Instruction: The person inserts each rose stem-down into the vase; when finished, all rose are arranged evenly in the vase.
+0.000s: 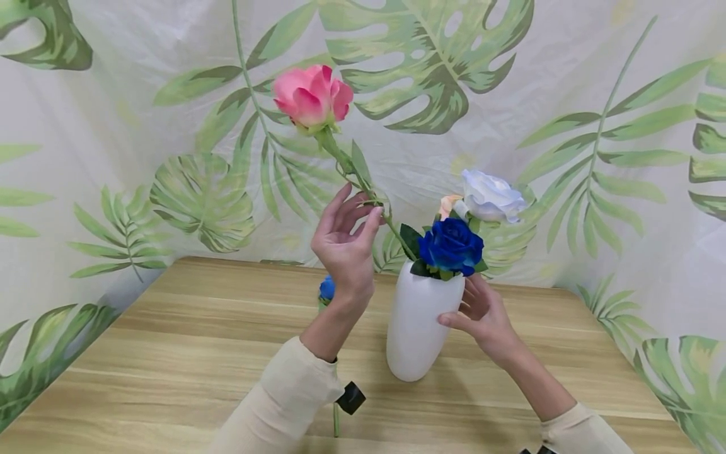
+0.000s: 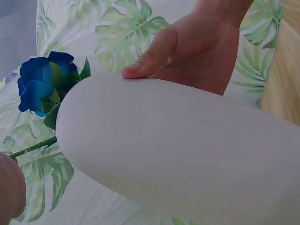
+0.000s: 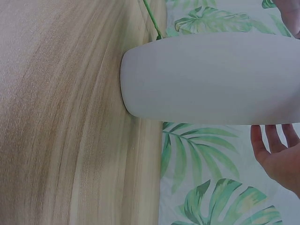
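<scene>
My left hand [image 1: 346, 246] pinches the green stem of an artificial pink rose [image 1: 312, 98] between thumb and fingers. The bloom leans up and left, and the stem's lower part runs into the mouth of a white vase [image 1: 422, 321]. On the vase's right side my right hand [image 1: 488, 315] holds it near the top, thumb in front and fingers behind. Fingertips of that hand [image 3: 283, 161] meet the vase wall in the right wrist view. A dark blue rose [image 1: 452, 244], a pale white-blue rose [image 1: 493, 195] and a small peach bloom [image 1: 450, 206] stand at the mouth.
Behind my left forearm another blue flower [image 1: 326, 288] lies on the wooden table [image 1: 227, 328], its stem [image 1: 336, 419] partly hidden. A leaf-print cloth [image 1: 408, 151] hangs behind the table. Black wrist devices [image 1: 351, 398] sit at both sleeves.
</scene>
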Demonstrator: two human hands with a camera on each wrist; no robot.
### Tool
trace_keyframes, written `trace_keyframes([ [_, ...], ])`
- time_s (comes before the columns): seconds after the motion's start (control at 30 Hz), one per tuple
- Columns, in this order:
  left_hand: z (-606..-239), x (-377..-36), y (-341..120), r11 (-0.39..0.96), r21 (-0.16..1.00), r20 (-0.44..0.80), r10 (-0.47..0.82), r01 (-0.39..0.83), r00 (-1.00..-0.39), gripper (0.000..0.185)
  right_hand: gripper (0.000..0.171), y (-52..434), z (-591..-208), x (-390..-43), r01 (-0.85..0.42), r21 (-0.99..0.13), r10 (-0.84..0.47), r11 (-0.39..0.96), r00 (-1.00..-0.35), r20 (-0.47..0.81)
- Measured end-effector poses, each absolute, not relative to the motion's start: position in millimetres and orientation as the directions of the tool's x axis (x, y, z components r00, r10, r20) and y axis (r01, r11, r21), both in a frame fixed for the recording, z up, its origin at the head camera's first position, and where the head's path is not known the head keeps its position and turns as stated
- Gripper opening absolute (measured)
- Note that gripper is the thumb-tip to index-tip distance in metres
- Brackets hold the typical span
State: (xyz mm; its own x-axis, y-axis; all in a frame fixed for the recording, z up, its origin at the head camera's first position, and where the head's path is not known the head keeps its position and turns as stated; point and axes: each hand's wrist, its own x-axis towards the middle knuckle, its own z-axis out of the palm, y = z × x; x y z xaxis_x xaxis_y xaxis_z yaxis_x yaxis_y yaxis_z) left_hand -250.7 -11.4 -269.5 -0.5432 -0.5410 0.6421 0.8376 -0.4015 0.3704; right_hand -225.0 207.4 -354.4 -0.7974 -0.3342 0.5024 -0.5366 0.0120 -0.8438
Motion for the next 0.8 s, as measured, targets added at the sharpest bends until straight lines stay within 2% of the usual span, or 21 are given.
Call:
trace_keyframes([
  [0.43, -265.5, -250.6, -6.4, -0.383, 0.390, 0.682, -0.491, 0.838, -0.542, 0.045, 0.075, 206.7, -353.4, -225.0, -0.547, -0.837, -0.334, -0.002, -0.789, 0.516],
  [0.8, -264.2, -249.5, -5.2, -0.344, 0.364, 0.775, -0.404, 0.866, -0.486, 0.042, 0.076, 206.6, -354.1, -225.0, -0.546, -0.837, -0.340, -0.011, -0.786, 0.517],
])
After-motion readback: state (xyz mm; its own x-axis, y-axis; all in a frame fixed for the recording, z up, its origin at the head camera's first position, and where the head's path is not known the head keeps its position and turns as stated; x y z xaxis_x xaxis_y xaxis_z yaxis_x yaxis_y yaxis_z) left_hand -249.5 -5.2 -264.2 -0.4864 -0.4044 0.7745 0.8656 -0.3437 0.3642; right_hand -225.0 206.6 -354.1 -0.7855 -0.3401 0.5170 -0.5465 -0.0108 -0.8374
